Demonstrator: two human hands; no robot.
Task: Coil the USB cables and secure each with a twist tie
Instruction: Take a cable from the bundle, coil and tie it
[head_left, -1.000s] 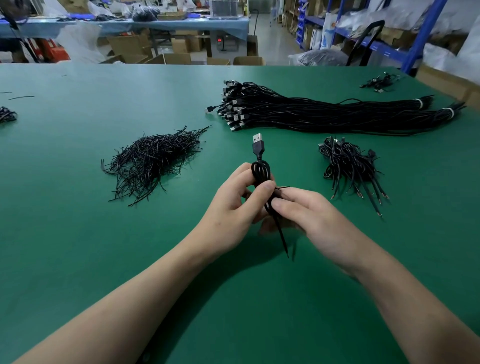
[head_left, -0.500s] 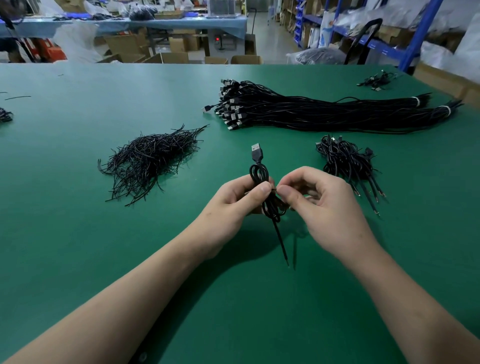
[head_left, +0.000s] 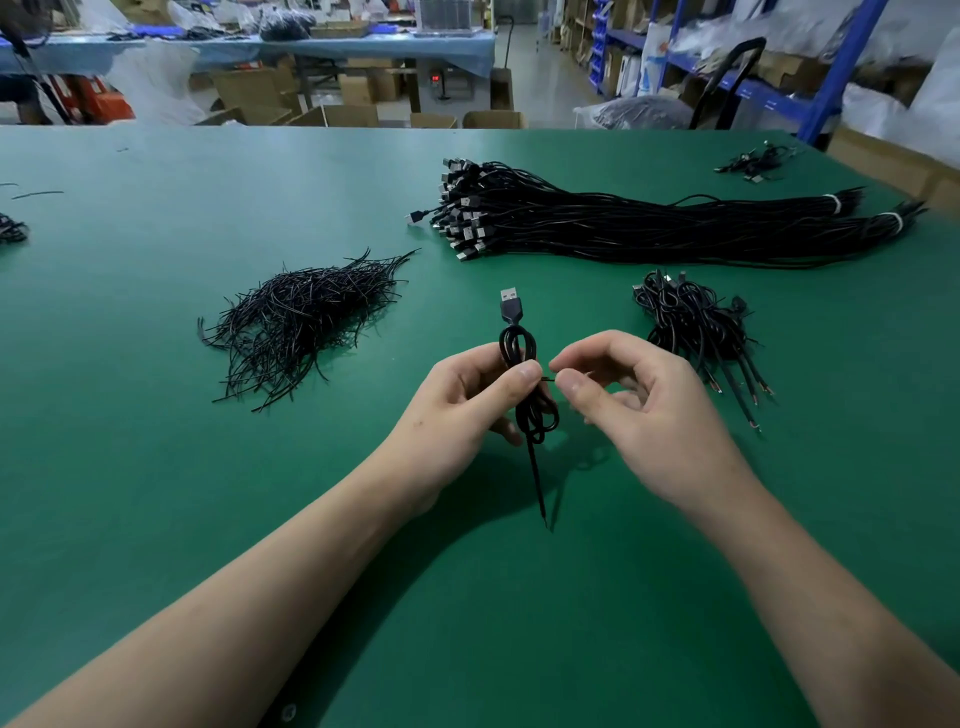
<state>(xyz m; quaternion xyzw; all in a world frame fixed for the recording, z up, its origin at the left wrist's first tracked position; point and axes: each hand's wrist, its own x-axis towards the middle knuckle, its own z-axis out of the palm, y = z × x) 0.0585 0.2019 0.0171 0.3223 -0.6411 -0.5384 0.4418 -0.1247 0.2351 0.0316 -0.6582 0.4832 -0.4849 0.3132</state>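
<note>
R hand (head_left: 649, 410) turned knuckles-up, pinching tie (head_left: 548, 380); L hand (head_left: 462, 410) grips coil (head_left: 519, 348); tie pile (head_left: 306, 317) well apart.

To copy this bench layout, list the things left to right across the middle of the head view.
Twist tie pile → left hand → coiled cable → right hand → pile of tied coils.

1. Two bare arms come in from the bottom corners, left forearm (head_left: 249, 587) and right forearm (head_left: 810, 587), angling toward each other.
2. Left hand (head_left: 462, 410) grips the coiled cable (head_left: 514, 345): thumb pressed across its waist, fingers curled round behind.
3. Right hand (head_left: 649, 415) sits just beside it, back to the camera, thumb and forefinger pinching the twist tie (head_left: 548, 380) at the coil's waist.
4. The other right fingers arch, loosely curled; the two thumb tips almost touch.
</note>
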